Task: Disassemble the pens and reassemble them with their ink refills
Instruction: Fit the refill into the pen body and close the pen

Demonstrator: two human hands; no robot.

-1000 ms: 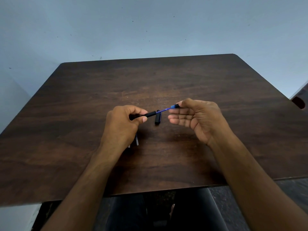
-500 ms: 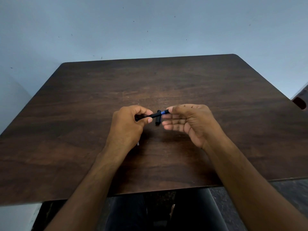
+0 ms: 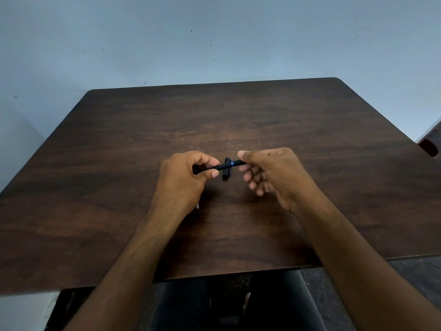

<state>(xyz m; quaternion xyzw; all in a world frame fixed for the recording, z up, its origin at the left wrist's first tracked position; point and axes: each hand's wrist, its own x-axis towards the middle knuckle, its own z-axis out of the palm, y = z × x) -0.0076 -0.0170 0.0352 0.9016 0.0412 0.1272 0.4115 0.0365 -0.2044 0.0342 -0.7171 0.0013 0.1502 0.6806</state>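
Note:
A black pen barrel (image 3: 220, 166) runs between both hands above the middle of the dark wooden table (image 3: 119, 163). My left hand (image 3: 183, 180) grips its left end with curled fingers. My right hand (image 3: 272, 175) pinches the pen's front section (image 3: 238, 162) between thumb and forefinger, and a thin blue ring shows where it meets the barrel. A short black pen cap (image 3: 226, 172) lies on the table just behind and below the barrel. A small pale pen part (image 3: 197, 206) peeks out under my left hand; the rest of it is hidden.
The table's near edge (image 3: 214, 273) runs just in front of my legs. A dark piece of furniture (image 3: 429, 146) shows at the right border, and a pale blue wall stands behind the table.
The blue refill, exposed a second ago, has slid into the barrel as my right hand moved left. Only a blue ring shows now.

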